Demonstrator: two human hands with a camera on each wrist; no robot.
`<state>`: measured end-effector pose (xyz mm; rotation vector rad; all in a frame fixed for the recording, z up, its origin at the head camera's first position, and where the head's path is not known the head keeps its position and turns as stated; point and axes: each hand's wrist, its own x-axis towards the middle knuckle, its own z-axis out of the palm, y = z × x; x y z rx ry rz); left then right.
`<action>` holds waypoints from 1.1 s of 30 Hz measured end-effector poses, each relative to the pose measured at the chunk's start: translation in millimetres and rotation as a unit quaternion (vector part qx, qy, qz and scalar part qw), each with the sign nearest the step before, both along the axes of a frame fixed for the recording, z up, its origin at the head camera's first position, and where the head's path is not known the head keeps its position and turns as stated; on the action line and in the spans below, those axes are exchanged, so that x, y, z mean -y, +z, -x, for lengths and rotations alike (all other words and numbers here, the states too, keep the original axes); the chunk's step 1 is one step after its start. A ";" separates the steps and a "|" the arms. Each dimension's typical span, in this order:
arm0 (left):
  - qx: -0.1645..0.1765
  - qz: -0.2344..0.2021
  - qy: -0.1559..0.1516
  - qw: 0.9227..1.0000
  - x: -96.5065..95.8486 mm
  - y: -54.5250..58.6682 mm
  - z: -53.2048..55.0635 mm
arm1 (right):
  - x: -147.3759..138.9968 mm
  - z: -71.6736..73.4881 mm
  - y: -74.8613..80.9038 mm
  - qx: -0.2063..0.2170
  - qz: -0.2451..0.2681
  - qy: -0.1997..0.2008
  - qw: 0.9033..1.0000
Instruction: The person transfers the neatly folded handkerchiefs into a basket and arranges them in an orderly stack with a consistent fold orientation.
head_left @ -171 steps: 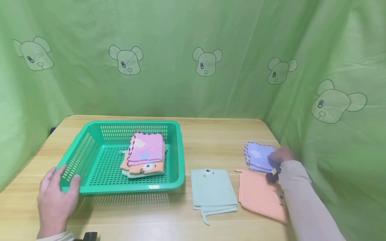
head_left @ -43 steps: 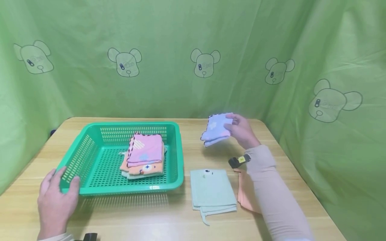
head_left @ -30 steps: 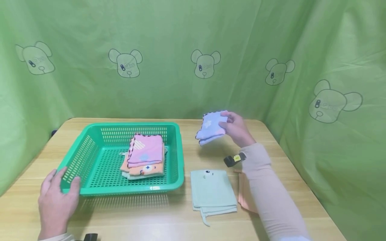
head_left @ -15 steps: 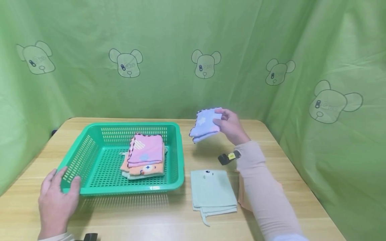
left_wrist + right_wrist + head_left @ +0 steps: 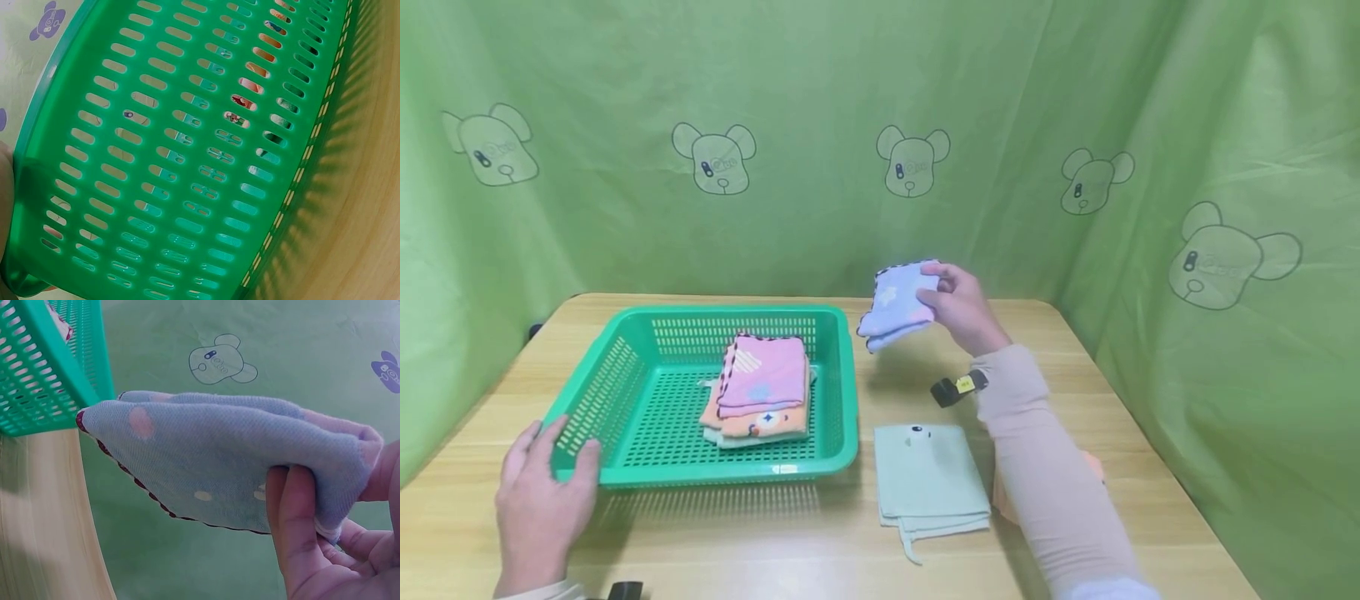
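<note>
My right hand (image 5: 966,312) pinches a folded blue-purple hand towel (image 5: 895,300) between thumb and fingers. It is held above the table, just right of the green plastic basket (image 5: 722,475). The right wrist view shows the towel's (image 5: 212,456) layered folds and dark stitched edge, with fingers on both faces. At the basket's front-left corner, my left hand (image 5: 542,504) holds the rim; only a sliver of it enters the left wrist view. Inside the basket lies a stack with a pink towel (image 5: 767,375) on top, an orange towel (image 5: 767,422) beneath, and a pale green one (image 5: 752,442) lowest.
A folded mint-green towel (image 5: 928,471) lies on the wooden table (image 5: 737,550), right of the basket. An orange towel (image 5: 1006,492) beyond it is mostly hidden under my right forearm. Green curtains (image 5: 820,225) with bear faces stand behind and at both sides.
My right hand picked up the blue-purple towel from the table's right side and carried it left towards the basket, rising slightly. The left hand has stayed on the basket.
</note>
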<state>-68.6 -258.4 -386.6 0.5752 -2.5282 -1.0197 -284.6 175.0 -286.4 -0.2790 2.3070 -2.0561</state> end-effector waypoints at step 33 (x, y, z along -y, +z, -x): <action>-0.016 0.007 -0.003 1.000 -1.1 0.0 -0.8 | 69.8 -7.9 1.9 0.027 0.058 0.036 0.997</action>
